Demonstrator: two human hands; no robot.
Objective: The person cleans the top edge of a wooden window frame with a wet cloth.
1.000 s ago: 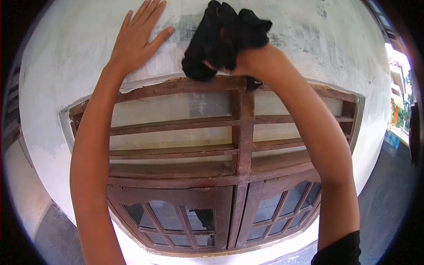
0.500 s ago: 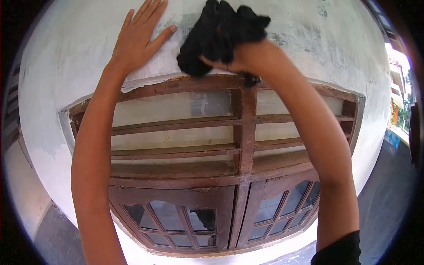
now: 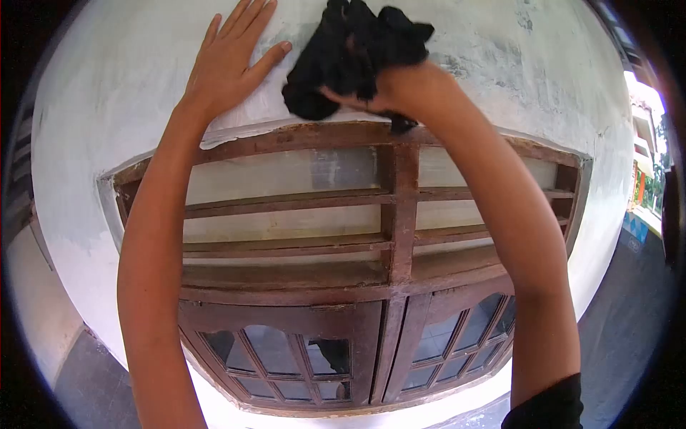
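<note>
My left hand [image 3: 232,61] lies flat on the pale wall [image 3: 121,93], its fingers spread and pointing up, above the window frame. To the right of it, my right hand [image 3: 393,89] is closed around a bunched black cloth [image 3: 332,61], which lies against the wall just over the frame's top edge. The cloth hides most of my fingers. Grey, patchy stains [image 3: 493,61] mark the wall to the right of the cloth.
Below my hands is a brown wooden window frame [image 3: 404,214] with horizontal slats and worn paint. Under it are wooden shutters [image 3: 286,314] with small glass panes. A dark floor [image 3: 607,314] and an outdoor view [image 3: 650,143] show at the right.
The black cloth and my right hand have shifted slightly to the left along the wall. My left hand stays flat in place; the view has moved a little.
</note>
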